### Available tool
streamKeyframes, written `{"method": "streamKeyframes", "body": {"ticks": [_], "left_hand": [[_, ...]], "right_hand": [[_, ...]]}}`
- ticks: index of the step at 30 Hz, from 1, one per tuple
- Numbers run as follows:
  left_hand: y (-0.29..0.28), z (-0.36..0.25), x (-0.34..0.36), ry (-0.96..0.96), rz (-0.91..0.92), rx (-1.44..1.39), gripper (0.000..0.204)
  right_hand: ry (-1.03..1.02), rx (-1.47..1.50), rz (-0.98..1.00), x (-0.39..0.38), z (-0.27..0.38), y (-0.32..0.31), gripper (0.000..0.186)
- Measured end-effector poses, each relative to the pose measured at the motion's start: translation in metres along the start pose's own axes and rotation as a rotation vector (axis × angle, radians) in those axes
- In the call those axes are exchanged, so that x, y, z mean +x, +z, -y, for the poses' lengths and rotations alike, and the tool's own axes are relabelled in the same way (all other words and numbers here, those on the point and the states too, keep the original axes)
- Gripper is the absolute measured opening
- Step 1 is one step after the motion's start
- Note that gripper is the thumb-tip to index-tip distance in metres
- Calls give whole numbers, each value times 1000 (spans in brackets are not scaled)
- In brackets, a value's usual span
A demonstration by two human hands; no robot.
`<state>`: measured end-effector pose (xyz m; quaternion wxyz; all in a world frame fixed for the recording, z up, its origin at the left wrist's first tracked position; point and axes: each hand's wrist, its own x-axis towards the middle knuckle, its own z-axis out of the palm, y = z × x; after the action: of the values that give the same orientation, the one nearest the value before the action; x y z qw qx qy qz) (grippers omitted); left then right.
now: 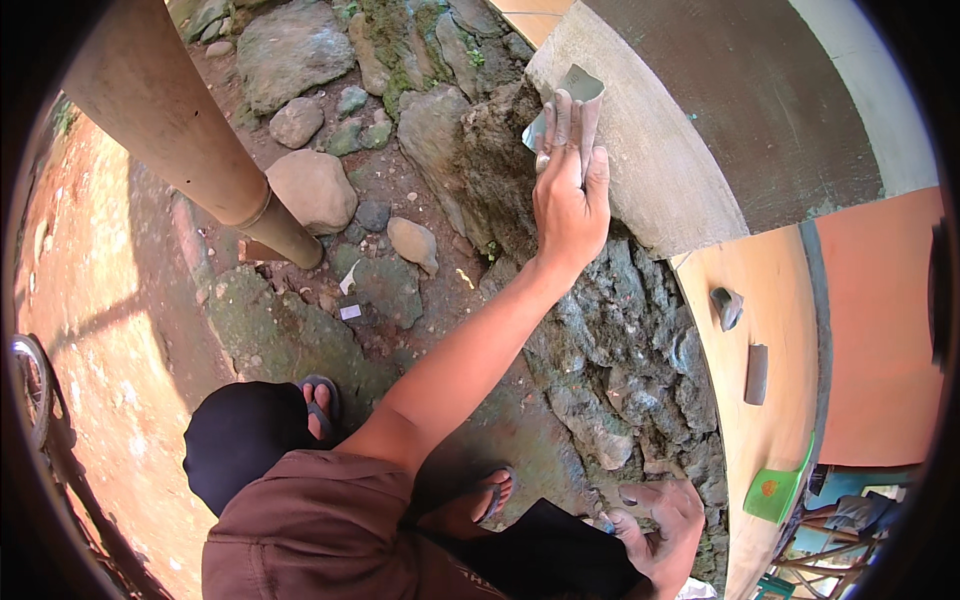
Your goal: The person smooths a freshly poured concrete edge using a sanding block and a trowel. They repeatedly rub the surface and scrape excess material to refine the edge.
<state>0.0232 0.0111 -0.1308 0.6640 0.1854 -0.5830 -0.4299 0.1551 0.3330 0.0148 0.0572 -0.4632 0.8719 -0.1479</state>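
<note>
My left hand [572, 195] reaches forward, its dusty fingers pressed over a folded grey sheet that looks like sandpaper [586, 88]. The sheet lies at the near left edge of a large panel [640, 130], whose pale, dusty border surrounds a dark grey-brown area. At the lower right my right hand [668, 530], dusty too, has its fingers bent and the thumb apart from them. Beside its thumb tip is a small bluish spot that I cannot make out. Dark cloth lies just left of that hand.
On the light wooden ledge [755, 270] sit a curled grey scrap [728, 308], a small grey block [757, 375] and a green plastic piece [773, 492]. A rough stone wall [620, 350] runs below it. A bamboo post [190, 130] and loose rocks [312, 190] stand at left.
</note>
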Motion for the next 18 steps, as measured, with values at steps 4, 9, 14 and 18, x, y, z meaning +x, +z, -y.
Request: {"method": "streamKeyframes", "body": {"ticks": [4, 9, 14, 18], "left_hand": [[10, -4, 61, -8, -51, 59, 59], [9, 1, 70, -5, -121, 103, 56], [13, 3, 36, 14, -98, 156, 55], [1, -12, 87, -261, -60, 87, 54]], "right_hand": [[19, -3, 25, 4, 2, 0, 35], [15, -26, 61, 8, -6, 3, 33], [108, -6, 39, 26, -14, 10, 29], [-44, -1, 111, 26, -4, 17, 27]]}}
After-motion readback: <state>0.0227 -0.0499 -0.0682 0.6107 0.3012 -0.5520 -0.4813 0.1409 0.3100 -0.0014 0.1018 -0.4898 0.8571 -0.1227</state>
